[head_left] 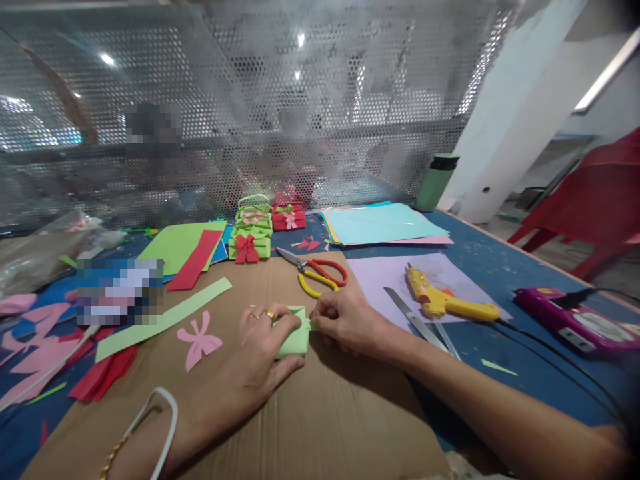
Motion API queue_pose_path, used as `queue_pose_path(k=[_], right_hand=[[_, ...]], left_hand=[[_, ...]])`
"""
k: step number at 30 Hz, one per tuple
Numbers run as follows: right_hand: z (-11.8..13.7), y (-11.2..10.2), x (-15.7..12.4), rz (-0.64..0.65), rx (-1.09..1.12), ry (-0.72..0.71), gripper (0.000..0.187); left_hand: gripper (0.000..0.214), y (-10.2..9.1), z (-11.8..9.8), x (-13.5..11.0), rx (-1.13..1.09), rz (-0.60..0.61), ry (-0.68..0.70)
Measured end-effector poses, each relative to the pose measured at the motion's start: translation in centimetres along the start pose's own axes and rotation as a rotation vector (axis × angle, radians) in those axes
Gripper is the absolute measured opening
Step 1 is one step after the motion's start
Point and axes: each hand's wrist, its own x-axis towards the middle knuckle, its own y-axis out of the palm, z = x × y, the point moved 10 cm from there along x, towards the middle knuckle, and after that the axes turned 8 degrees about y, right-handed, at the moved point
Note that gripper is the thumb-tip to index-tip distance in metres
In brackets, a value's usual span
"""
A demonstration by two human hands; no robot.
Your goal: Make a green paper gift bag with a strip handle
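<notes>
A small folded piece of light green paper (296,339) lies on a brown cardboard sheet (320,413). My left hand (250,363) rests on the cardboard with its fingers bent over the paper's left side, thumb under its lower edge. My right hand (345,323) pinches the paper's right edge with closed fingers. A pink paper bow (199,340) lies just left of my left hand. Red and yellow scissors (315,272) lie behind the hands.
Small green and red paper boxes (253,233) stand at the back. A yellow glue gun (445,300) and a metal ruler (415,320) lie on lilac paper at right, a purple device (575,320) beyond. Paper sheets (380,223), a green strip (165,320) and red scraps (103,377) lie around.
</notes>
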Motion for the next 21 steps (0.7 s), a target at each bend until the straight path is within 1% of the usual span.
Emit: queue_pose_path(k=[5, 10, 12, 15, 18, 21], right_hand=[[-0.1, 0.0, 0.1, -0.011, -0.019, -0.007, 0.002], [0.4, -0.1, -0.1, -0.021, -0.049, -0.035, 0.009], [0.7, -0.2, -0.2, -0.026, -0.062, -0.070, 0.010], [1.3, -0.4, -0.4, -0.041, -0.082, -0.141, 0.011], [2.0, -0.4, -0.6, -0.053, -0.109, -0.207, 0.012], [2.8, -0.4, -0.8, -0.055, -0.142, -0.261, 0.012]], left_hand=[[0.026, 0.0, -0.1, 0.0, 0.043, -0.024, 0.041], [0.026, -0.3, -0.1, -0.2, 0.000, -0.020, 0.028], [0.025, -0.6, 0.0, -0.1, -0.041, -0.031, 0.013], [0.028, -1.1, 0.4, 0.2, -0.068, -0.085, -0.008], [0.027, -1.5, 1.0, 0.5, -0.066, -0.130, -0.038], [0.023, -2.0, 1.2, 0.9, -0.032, -0.137, -0.067]])
